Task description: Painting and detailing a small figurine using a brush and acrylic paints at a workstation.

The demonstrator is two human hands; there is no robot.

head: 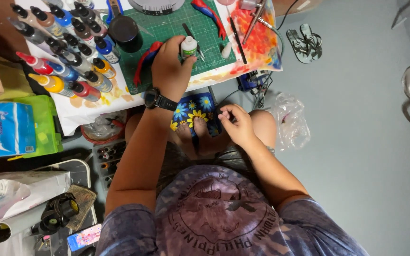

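Observation:
My left hand [169,66], with a black watch on the wrist, is stretched out over the green cutting mat [167,26] and grips a small white bottle with a green cap [189,46]. A red and blue figure part [145,57] lies just left of that hand. My right hand [236,124] hovers over my lap with its fingers pinched together; whether a tiny piece sits between them I cannot tell. Under it lies a blue cloth with yellow and white flowers [193,110].
Several paint bottles [67,47] lie at the mat's left. A black pot [125,32] stands beside them. An airbrush [257,19] rests on paint-stained paper at the right. A green box [43,124], a tissue pack [6,128], a plastic bag [290,121] and sandals [304,43] surround me.

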